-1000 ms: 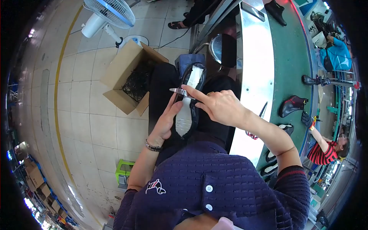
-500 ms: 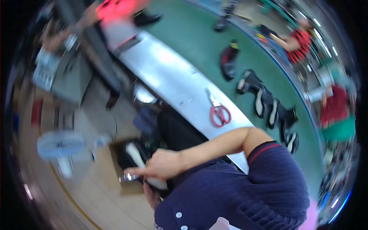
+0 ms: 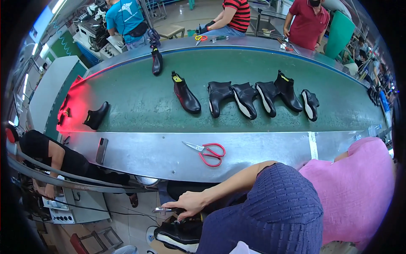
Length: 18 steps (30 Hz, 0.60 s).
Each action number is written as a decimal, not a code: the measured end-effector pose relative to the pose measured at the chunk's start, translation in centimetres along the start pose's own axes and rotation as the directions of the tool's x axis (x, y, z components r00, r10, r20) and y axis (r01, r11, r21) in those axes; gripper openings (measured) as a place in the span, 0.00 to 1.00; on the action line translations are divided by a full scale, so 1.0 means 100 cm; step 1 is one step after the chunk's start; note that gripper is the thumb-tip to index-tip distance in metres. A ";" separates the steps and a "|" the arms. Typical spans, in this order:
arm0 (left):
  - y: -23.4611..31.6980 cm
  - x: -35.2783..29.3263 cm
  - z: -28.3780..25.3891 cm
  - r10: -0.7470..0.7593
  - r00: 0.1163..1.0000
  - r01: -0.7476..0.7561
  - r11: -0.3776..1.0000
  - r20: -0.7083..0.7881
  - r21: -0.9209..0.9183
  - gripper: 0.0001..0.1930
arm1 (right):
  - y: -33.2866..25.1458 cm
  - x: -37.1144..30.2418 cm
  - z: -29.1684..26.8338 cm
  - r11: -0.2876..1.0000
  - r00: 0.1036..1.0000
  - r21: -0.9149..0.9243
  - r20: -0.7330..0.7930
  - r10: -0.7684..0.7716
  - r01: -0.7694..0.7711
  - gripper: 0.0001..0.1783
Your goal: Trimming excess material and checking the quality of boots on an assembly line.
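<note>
My right hand (image 3: 192, 204) reaches down to the left below the near table edge, its fingers closed around a small shiny metal tool (image 3: 163, 209) whose kind I cannot make out. Right under that hand is a black ankle boot (image 3: 179, 232) with a white sole edge, lying low against my body. Fingertips come close to the boot's upper; whether they touch it I cannot tell. My left hand is out of sight. On the metal table ledge (image 3: 262, 148) above my forearm lie red-handled scissors (image 3: 211, 155), with their blades apart.
Several black boots (image 3: 243, 99) lie along the green belt (image 3: 139, 101) beyond the ledge. A dark phone (image 3: 101, 151) rests on the ledge at left. A person in pink (image 3: 351, 190) sits close at my right, one in black (image 3: 63, 156) at left. Others are across the belt.
My view has turned and levelled, bringing the whole belt in. My right hand is still low by the boot with the metal tool. My left hand, partly seen before, has gone from view.
</note>
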<state>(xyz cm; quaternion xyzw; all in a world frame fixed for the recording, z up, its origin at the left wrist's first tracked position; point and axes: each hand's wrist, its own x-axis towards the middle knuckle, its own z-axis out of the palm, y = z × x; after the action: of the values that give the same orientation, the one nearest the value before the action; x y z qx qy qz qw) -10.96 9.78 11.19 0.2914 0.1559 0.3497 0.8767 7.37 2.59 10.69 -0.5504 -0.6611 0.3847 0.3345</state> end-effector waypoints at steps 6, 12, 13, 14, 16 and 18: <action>0.024 0.045 0.026 0.093 0.952 -0.107 0.994 0.290 0.030 0.28 | 0.011 0.001 0.010 1.000 0.999 -0.003 -0.022 -0.029 0.029 0.39; 0.046 0.058 0.043 0.112 0.858 -0.161 0.985 0.500 0.056 0.28 | 0.022 -0.016 0.016 0.999 0.999 -0.001 0.018 -0.032 0.032 0.37; 0.048 0.060 0.046 0.113 0.840 -0.169 0.984 0.530 0.058 0.28 | 0.025 -0.015 0.016 0.999 0.999 0.002 0.021 -0.033 0.033 0.37; 0.051 0.061 0.048 0.114 0.821 -0.177 0.982 0.559 0.059 0.28 | 0.027 -0.013 0.018 0.999 0.999 0.002 0.026 -0.046 0.046 0.37; 0.056 0.064 0.053 0.115 0.781 -0.192 0.979 0.614 0.061 0.28 | 0.026 -0.009 0.018 0.998 0.998 0.005 0.035 -0.059 0.059 0.36; 0.061 0.067 0.058 0.114 0.738 -0.207 0.976 0.665 0.062 0.28 | 0.017 -0.006 0.012 0.999 0.997 0.000 0.070 -0.037 0.037 0.36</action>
<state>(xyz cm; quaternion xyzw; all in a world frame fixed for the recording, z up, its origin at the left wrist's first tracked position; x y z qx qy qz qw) -6.68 15.71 18.99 0.4654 -0.1653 0.2880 0.8205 7.25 2.02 8.67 -0.5244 -0.6828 0.3970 0.3180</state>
